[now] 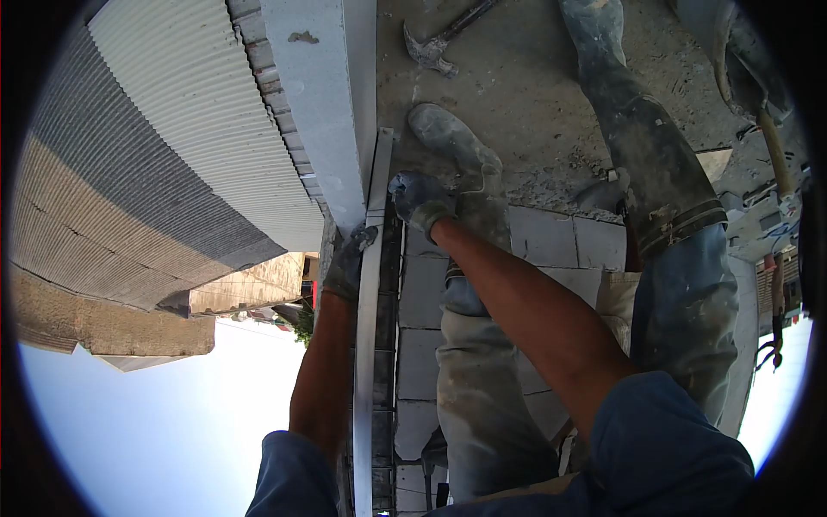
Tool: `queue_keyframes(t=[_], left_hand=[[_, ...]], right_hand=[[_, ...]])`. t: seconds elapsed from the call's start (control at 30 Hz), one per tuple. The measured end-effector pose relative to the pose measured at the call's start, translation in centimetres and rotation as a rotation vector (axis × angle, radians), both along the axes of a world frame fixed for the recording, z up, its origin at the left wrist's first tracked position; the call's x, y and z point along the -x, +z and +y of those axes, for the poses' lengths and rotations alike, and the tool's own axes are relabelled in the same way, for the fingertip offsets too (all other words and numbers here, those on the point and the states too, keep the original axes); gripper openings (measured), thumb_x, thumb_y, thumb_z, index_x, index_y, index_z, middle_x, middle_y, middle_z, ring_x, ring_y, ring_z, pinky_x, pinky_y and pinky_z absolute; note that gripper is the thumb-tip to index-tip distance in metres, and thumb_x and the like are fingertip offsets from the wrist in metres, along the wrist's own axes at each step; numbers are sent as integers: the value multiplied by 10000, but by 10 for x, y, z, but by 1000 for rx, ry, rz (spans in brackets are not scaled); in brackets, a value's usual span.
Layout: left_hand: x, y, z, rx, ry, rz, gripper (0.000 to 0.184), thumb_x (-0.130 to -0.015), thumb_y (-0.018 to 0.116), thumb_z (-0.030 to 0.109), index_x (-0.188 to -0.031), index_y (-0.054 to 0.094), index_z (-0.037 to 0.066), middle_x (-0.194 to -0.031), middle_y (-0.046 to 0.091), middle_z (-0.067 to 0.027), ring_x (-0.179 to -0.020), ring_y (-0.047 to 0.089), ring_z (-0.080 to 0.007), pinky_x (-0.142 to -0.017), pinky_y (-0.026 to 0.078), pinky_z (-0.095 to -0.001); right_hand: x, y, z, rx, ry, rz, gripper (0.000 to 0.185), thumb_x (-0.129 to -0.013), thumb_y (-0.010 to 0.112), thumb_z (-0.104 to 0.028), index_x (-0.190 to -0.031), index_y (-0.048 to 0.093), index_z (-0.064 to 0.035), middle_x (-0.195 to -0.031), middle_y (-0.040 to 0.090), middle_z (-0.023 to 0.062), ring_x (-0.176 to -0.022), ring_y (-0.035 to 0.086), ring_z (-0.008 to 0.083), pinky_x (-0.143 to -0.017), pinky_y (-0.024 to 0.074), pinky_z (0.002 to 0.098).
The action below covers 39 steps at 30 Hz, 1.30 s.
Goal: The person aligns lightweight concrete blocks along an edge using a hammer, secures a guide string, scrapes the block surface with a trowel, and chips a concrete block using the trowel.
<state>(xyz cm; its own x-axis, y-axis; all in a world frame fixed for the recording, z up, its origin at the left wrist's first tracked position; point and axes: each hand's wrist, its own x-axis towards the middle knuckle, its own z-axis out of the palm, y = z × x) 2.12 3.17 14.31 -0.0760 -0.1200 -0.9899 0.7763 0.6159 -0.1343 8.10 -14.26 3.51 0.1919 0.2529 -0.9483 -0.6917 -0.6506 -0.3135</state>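
Observation:
A long pale metal bar [368, 327], like a straightedge, runs along the edge of a wall of grey blocks. My left hand [346, 263], in a dirty grey glove, grips this bar from its left side, with the fingertips over its face. Just right of the bar is my right hand [419, 202], also gloved, with its fingers curled closed. What those fingers hold, if anything, is hidden. Beside both hands, a smooth grey column [323, 112] rises along the bar's upper left.
A claw hammer [439, 43] lies on the rough concrete floor [517, 103]. My muddy boots stand near pale blocks [544, 237]. Tools with wooden handles [775, 155] are at the right. Left of the wall are corrugated roofs [207, 112] lower down and open sky.

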Motion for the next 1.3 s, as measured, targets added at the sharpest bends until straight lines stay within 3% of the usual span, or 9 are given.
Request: queue_keyframes(t=[0.23,0.3,0.6,0.73,0.8,0.9,1.13,1.2,1.3], left_hand=[[44,-16,28,77,-30,-93,415,-946,635,262,-1290,537,51,-961,530,47,-884,536,-67,-800,475,-241],[47,-18,31,96,-85,-60,175,-991,551,277,-1021,590,109,-996,527,23,-979,522,-103,-906,424,-271],[8,-8,9,43,-154,1,251,-1018,503,318,-829,434,169,-831,345,43,-807,385,-91,-783,351,-252],[12,-8,10,22,-208,-16,242,-1020,501,325,-849,430,169,-834,332,42,-809,358,-90,-775,319,-256],[42,-20,28,82,-104,-154,260,-932,664,294,-1090,544,125,-933,487,48,-864,548,-76,-761,537,-286],[-22,4,-8,-47,-258,-47,182,-1020,504,291,-927,485,136,-852,357,41,-826,386,-92,-801,347,-264],[26,-8,18,-43,-251,64,174,-1030,500,281,-1005,548,116,-976,495,37,-963,496,-84,-916,411,-258],[42,-15,25,79,-44,-108,177,-1028,513,286,-1010,561,116,-983,508,37,-970,508,-81,-900,427,-268],[38,-10,20,-18,-195,-118,164,-1024,519,284,-968,541,131,-955,490,39,-960,505,-84,-900,426,-272]], right_hand=[[-32,-8,-7,91,-43,4,159,-832,618,-197,-939,723,-143,-1005,718,137,-952,672,361,-830,531,435],[-43,-13,-10,111,-61,16,148,-831,621,-201,-926,722,-149,-992,719,133,-935,672,361,-816,530,438],[-51,-25,-12,171,-69,-107,120,-816,639,-214,-884,722,-162,-943,721,127,-897,672,363,-782,533,438],[-52,-24,-13,190,-65,-93,112,-814,642,-217,-873,719,-162,-939,720,128,-882,672,364,-773,532,447],[-48,-24,-12,206,-55,-130,108,-814,642,-215,-870,717,-160,-932,720,127,-875,673,364,-768,531,449],[-44,-20,-13,184,-62,-132,111,-818,631,-218,-860,713,-156,-908,719,124,-865,673,369,-755,530,455],[-36,-18,-14,145,-52,58,175,-823,609,-240,-927,707,-139,-1002,706,151,-978,653,380,-841,524,453],[-41,-13,-15,128,-24,92,214,-816,610,-232,-972,705,-120,-1062,694,175,-1050,639,388,-900,521,452],[-31,-15,-11,153,-10,53,212,-813,611,-231,-971,699,-121,-1075,694,166,-1054,637,385,-903,519,455]])
